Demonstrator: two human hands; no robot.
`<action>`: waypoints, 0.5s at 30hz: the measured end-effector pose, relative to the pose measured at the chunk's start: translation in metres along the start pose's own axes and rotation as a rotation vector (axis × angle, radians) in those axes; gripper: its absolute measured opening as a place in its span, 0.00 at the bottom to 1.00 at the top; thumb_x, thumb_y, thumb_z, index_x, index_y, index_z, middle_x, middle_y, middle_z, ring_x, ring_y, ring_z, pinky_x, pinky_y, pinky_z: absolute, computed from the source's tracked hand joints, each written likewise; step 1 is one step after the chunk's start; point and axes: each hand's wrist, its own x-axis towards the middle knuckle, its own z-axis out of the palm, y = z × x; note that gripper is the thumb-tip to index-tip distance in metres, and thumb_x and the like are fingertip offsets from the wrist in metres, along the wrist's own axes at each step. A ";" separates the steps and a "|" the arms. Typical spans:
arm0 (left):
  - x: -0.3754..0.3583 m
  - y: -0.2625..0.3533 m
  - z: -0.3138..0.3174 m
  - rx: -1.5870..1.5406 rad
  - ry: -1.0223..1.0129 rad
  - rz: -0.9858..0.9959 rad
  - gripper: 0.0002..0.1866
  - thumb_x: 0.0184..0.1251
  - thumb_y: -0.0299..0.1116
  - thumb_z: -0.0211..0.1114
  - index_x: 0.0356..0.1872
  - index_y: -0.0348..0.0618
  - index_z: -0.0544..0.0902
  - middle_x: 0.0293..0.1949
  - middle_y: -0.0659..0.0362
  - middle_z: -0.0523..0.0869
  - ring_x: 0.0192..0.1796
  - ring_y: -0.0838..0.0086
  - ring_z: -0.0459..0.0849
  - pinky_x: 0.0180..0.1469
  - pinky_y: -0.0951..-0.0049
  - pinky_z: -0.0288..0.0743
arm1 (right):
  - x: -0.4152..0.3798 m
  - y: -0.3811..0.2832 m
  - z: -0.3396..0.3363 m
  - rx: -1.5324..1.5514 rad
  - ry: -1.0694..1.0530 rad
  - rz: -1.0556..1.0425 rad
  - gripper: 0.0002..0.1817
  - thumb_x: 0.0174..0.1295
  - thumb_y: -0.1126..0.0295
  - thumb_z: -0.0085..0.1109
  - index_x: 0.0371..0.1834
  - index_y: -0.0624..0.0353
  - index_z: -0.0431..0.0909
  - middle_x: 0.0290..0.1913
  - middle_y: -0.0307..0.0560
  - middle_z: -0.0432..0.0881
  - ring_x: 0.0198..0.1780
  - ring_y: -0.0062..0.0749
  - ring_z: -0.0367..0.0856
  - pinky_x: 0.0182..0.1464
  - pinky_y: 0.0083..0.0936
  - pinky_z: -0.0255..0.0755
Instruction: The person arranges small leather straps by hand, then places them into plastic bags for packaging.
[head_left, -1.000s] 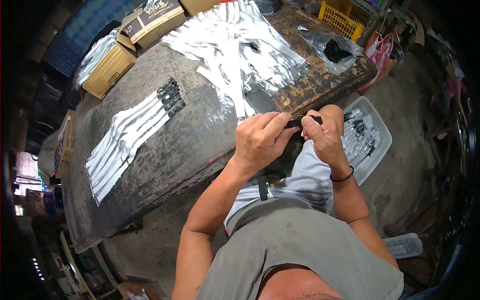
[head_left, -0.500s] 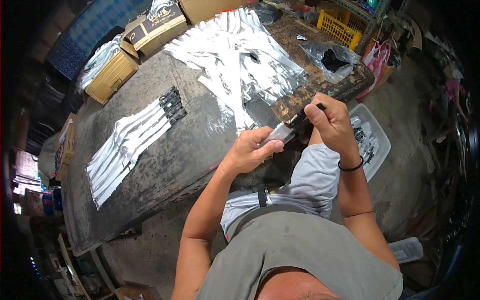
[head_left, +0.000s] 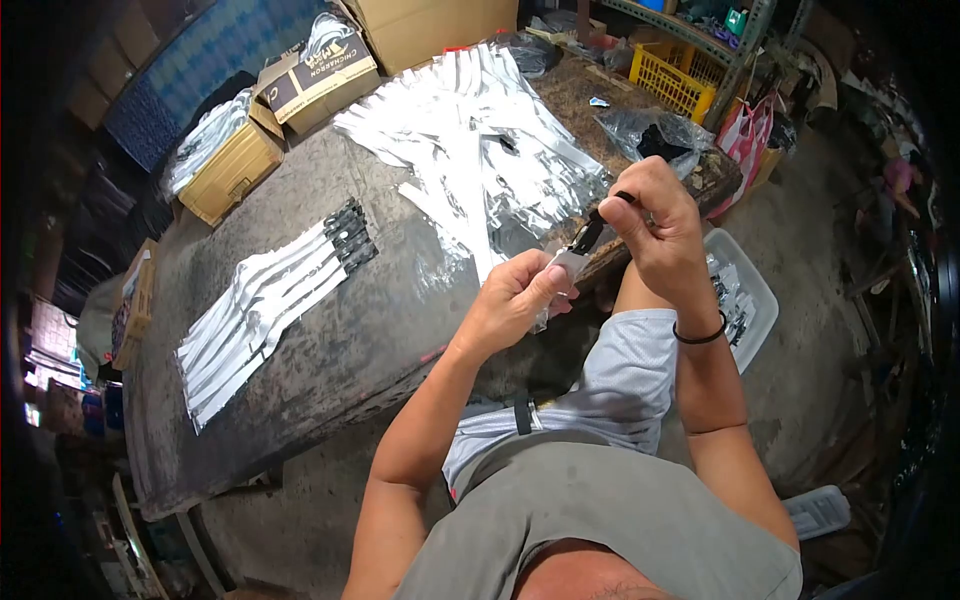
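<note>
The right hand pinches the black handle of a knife while the left hand closes its fingers on the silvery sleeve around the blade, both held up just over the near edge of the desk. The knife looks light and stiff, its sleeve probably slippery; the handle seems the safest hold. A loose pile of sleeves lies just beyond, a row of finished knives well left; open room lies between them.
</note>
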 end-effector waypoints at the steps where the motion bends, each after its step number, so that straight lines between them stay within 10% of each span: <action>1: 0.000 0.003 0.002 -0.022 -0.007 0.020 0.14 0.76 0.38 0.56 0.39 0.35 0.78 0.34 0.59 0.85 0.35 0.79 0.83 0.40 0.76 0.79 | 0.001 -0.001 0.001 0.003 0.003 -0.009 0.08 0.60 0.70 0.67 0.33 0.62 0.79 0.31 0.41 0.73 0.30 0.27 0.69 0.32 0.23 0.65; 15: 0.015 0.025 0.027 -0.064 -0.005 0.196 0.12 0.74 0.34 0.60 0.44 0.33 0.77 0.34 0.60 0.84 0.40 0.80 0.82 0.44 0.77 0.79 | -0.006 0.004 0.003 -0.018 -0.063 0.045 0.08 0.63 0.70 0.63 0.33 0.64 0.78 0.34 0.46 0.75 0.30 0.33 0.73 0.32 0.27 0.68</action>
